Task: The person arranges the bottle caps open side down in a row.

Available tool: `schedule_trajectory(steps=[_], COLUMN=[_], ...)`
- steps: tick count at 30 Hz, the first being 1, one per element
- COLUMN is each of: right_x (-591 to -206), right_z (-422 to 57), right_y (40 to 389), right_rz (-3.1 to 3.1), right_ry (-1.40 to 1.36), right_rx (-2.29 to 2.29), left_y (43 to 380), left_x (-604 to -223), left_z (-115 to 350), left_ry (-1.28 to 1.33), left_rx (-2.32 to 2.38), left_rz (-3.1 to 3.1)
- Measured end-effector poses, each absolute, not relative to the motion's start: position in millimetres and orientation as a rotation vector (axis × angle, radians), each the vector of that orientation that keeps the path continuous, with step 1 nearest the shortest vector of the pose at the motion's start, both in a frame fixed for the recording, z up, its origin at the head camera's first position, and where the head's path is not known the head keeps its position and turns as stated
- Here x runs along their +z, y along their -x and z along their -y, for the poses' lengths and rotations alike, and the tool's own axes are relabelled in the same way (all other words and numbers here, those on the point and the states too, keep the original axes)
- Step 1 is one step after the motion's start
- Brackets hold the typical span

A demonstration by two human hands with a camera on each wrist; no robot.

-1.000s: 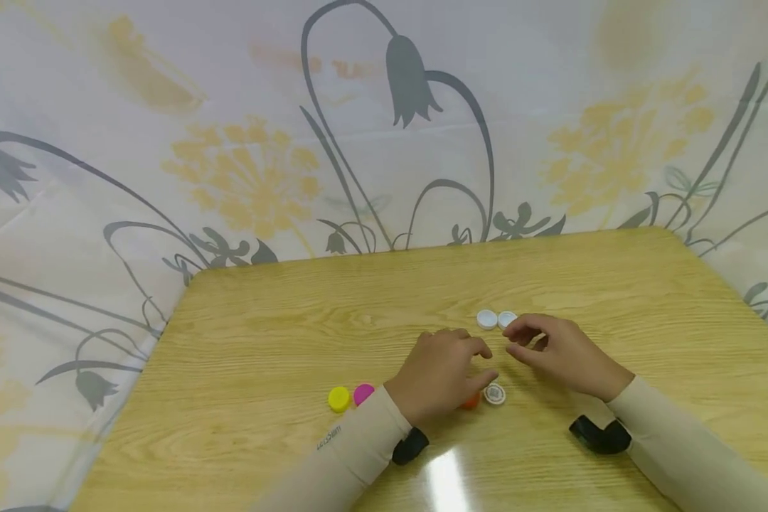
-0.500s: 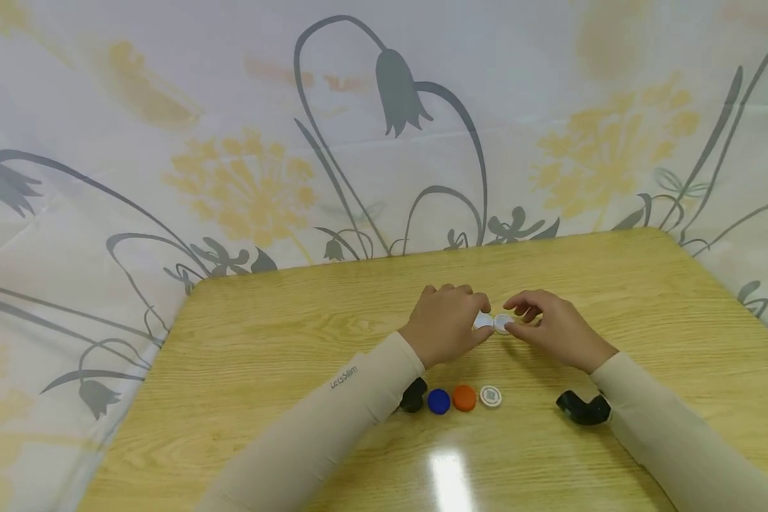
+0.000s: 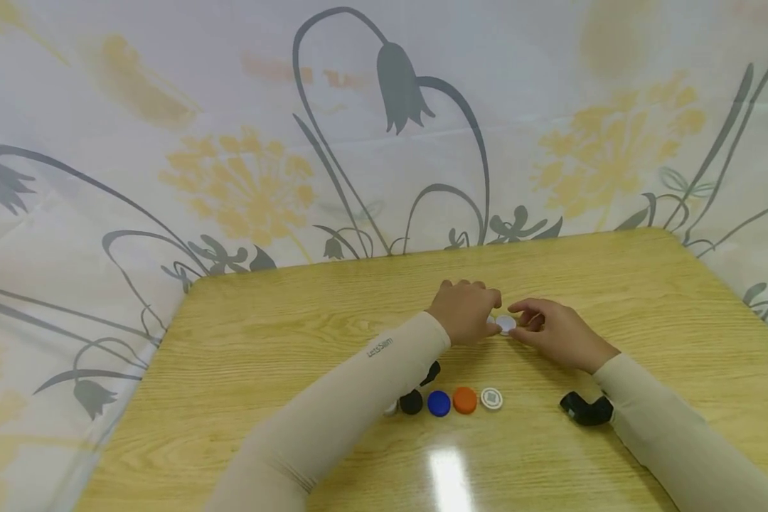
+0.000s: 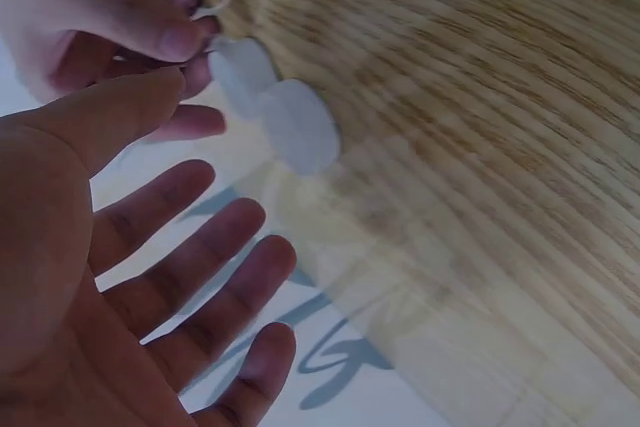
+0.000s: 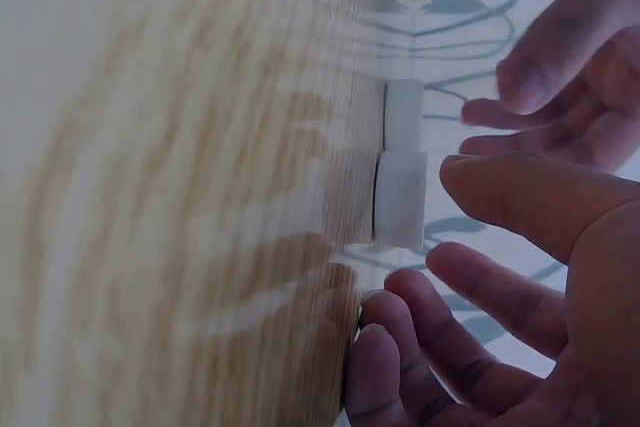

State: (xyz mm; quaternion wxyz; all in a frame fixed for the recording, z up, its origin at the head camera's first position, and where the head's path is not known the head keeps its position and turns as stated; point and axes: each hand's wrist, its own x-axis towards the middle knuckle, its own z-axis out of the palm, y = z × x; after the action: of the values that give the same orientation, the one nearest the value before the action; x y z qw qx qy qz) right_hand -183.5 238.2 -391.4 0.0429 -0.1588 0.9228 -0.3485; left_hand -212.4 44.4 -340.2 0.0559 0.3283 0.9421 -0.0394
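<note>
Two round white caps lie side by side on the wooden table; the right-hand cap [image 3: 505, 325] shows between the hands, while the left-hand cap is mostly covered by the left hand in the head view. Both the left cap [image 5: 402, 112] and its neighbour appear edge-on in the right wrist view. My left hand [image 3: 466, 313] hovers over the left cap, fingers spread and loosely bent, with nothing in its grasp. My right hand [image 3: 560, 333] is beside the right cap, thumb and fingertips parted around it and close to its edge.
Nearer the body runs a row of caps: black [image 3: 412, 402], blue [image 3: 439, 403], orange [image 3: 465, 400] and a patterned white cap [image 3: 491, 399]. The left sleeve [image 3: 352, 384] covers part of this row. A flower-print backdrop [image 3: 243, 192] stands behind the table.
My left hand has moved forward and right from above the cap row to the white caps. The right hand has stayed close by, shifting slightly.
</note>
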Motion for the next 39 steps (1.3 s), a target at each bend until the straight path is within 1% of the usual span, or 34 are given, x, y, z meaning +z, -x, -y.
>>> schedule_trajectory(steps=[10,39], right_x=[-396.4,-397.4], right_z=[-238.2,-237.1], right_y=[184.8,186.6], right_rz=[-2.815,-2.816], right_ry=[0.491,0.536], right_rx=[-1.069,-1.073], left_y=[219.6,222.2], left_x=[-351.9,-359.7], left_z=[-48.1,-54.8], left_ry=[-0.959,-1.003], left_rx=[-0.106,-0.047], left_rz=[-2.814,-2.837])
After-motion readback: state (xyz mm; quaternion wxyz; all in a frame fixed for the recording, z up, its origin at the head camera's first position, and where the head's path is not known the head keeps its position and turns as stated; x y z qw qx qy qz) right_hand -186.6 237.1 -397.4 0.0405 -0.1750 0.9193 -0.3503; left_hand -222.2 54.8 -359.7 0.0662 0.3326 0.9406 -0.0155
